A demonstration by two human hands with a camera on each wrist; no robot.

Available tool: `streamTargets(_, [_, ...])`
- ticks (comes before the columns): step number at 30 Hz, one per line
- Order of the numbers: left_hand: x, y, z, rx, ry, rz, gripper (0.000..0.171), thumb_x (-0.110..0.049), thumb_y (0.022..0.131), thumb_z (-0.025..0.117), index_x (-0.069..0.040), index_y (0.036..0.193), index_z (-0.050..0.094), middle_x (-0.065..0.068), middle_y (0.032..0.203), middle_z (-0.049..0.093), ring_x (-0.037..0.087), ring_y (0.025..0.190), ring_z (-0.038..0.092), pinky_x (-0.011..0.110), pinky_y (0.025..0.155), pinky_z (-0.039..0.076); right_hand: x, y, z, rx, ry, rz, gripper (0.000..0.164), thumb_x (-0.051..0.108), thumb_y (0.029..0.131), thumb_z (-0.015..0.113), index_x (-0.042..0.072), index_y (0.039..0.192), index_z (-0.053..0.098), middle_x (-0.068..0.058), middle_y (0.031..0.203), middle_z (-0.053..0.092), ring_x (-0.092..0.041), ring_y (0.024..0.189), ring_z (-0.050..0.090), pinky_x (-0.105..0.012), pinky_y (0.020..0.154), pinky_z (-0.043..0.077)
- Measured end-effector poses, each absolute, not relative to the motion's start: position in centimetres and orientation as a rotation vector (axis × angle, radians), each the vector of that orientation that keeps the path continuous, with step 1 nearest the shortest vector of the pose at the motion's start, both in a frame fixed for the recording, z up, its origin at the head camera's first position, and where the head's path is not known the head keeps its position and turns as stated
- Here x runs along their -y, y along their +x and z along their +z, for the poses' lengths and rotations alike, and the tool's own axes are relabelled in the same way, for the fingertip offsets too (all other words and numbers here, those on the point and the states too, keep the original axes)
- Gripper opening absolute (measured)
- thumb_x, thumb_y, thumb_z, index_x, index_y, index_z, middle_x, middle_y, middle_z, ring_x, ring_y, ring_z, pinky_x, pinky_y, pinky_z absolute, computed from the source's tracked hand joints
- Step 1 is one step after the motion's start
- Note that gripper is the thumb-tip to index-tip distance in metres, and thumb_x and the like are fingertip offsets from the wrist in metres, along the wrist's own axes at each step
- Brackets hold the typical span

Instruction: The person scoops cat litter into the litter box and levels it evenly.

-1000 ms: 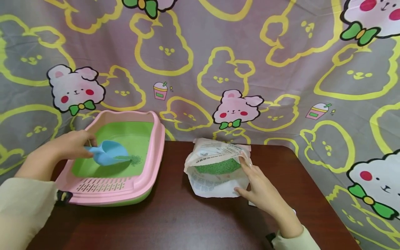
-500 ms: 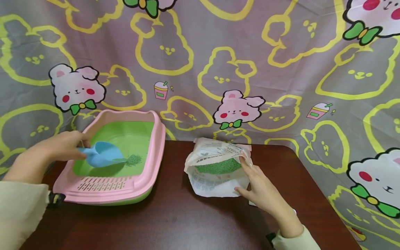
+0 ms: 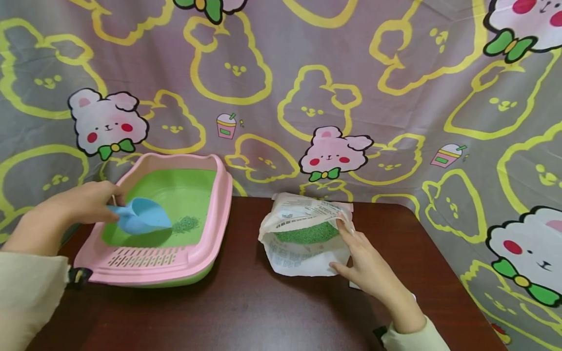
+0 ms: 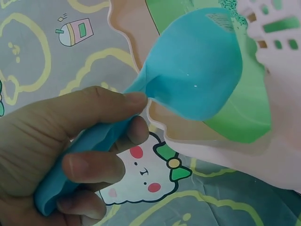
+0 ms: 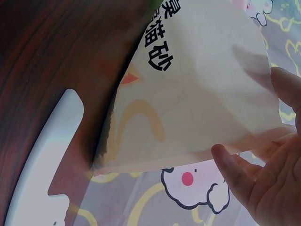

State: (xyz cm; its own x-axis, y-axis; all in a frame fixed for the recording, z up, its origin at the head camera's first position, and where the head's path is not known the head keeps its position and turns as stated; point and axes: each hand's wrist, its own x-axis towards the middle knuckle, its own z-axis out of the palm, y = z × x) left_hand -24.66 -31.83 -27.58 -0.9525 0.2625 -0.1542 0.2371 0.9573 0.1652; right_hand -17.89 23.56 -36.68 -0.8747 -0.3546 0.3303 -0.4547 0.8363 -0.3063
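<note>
My left hand [image 3: 85, 204] grips the handle of a light-blue scoop [image 3: 142, 217], fingers curled round it in the left wrist view. The scoop's bowl [image 4: 197, 66] is over the green floor of a pink-rimmed litter box [image 3: 223, 209]. A small heap of green litter grains [image 3: 186, 224] lies just right of the scoop's lip. My right hand [image 3: 366, 263] holds the side of a white paper litter bag [image 3: 303, 263], thumb at its front and a finger along its mouth. Green granules [image 3: 309, 234] show inside the bag. Some right fingers are hidden behind the paper in the right wrist view.
A slotted pink grate [image 3: 142, 258] spans the box's front. Both box and bag stand on a dark wooden table [image 3: 250, 312]. A flat white object [image 5: 42, 165] lies by the bag, mostly hidden by my right arm in the head view. A patterned curtain [image 3: 259, 48] hangs behind.
The scoop has shifted left with my left hand, drawing away from the grains. More green litter lies spread on the box floor. My right hand and the bag have stayed in place.
</note>
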Motion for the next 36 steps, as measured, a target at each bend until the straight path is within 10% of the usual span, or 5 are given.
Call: streamTargets(36, [27.0,-20.9,-26.1,-3.23,0.602,0.367,0.028,-0.015,0.082,0.079,-0.005,0.105,0.066,0.006,0.093,0.072,0.018,0.076,0.059,0.035,0.064,0.051,-23.6,-18.1,-36.6,2.77,0.61,0.561,0.094,0.019,0.077,0.085,0.001,0.153,0.032,-0.015,0.163,0.027,-0.034,0.126,0.05,-0.05,0.097,0.049])
